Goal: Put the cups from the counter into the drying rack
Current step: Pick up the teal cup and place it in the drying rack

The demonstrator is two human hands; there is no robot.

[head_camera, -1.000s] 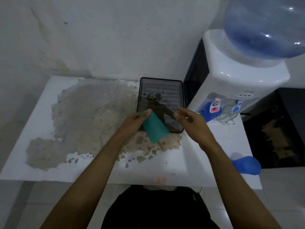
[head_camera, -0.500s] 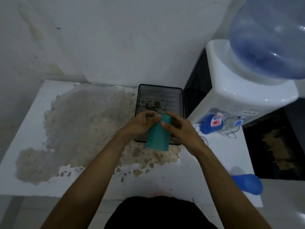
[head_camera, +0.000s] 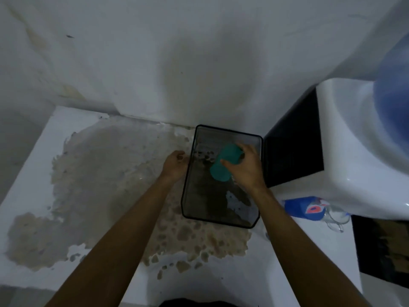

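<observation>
Two bare forearms are seen, with no sleeves, watches, bands or rings visible on them. The left hand (head_camera: 176,163) and the right hand (head_camera: 245,168) are uncovered, and no gloves are worn. At the bottom edge of the view, between the arms, a dark, near-black garment (head_camera: 194,303) is seen on the body; its cut and any markings cannot be made out in the dim light.

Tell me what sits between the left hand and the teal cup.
In the head view, only the dark mesh drying rack's left wall separates the left hand from the teal plastic cup, gripped by the right hand.
</observation>
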